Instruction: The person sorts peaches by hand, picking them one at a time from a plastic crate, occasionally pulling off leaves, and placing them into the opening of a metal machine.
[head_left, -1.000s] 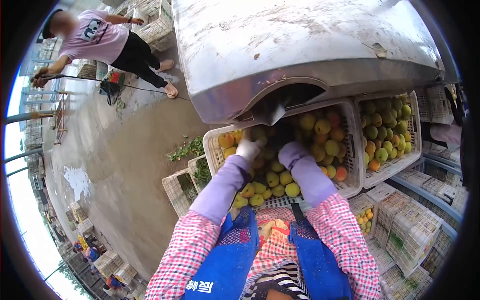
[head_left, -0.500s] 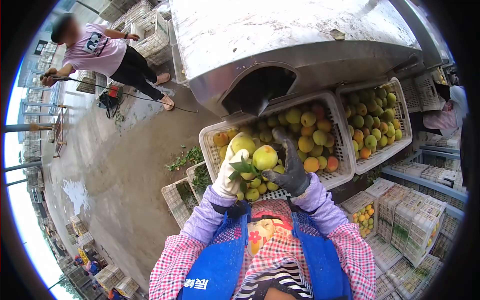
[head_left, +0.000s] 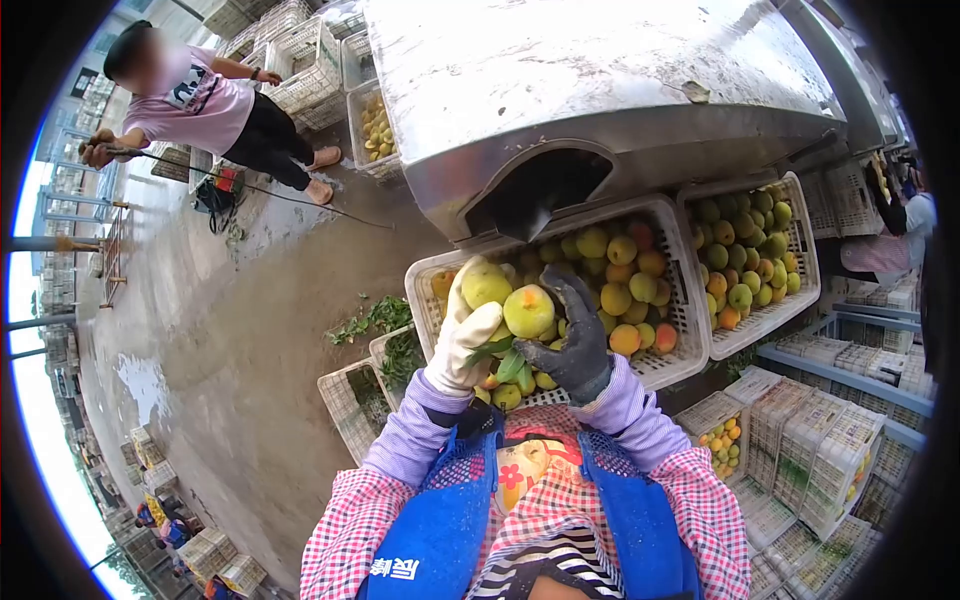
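My left hand (head_left: 466, 325), in a white glove, is wrapped round a green fruit (head_left: 486, 284), with green leaves (head_left: 512, 362) just below its fingers. In a dark grey glove, my right hand (head_left: 575, 340) curls against the right side of a yellow-green fruit (head_left: 529, 311) with an orange patch on top. The two fruits are side by side over a white crate (head_left: 690, 340) that holds green, yellow and orange fruit. Whether the leaves hang from one of the held fruits is hidden by my fingers.
Above the crate is a metal machine (head_left: 640, 150) with a dark opening. A second fruit crate (head_left: 765, 330) stands to the right. Smaller crates, one with leaves (head_left: 402, 358), lie at left. A person (head_left: 200, 95) holds a thin cable at upper left. Stacked crates (head_left: 815, 440) stand lower right.
The view has shifted slightly. My right hand's fingers have come in closer around the yellow-green fruit, and the leaves now hang lower and to the right of my left hand's fingers.
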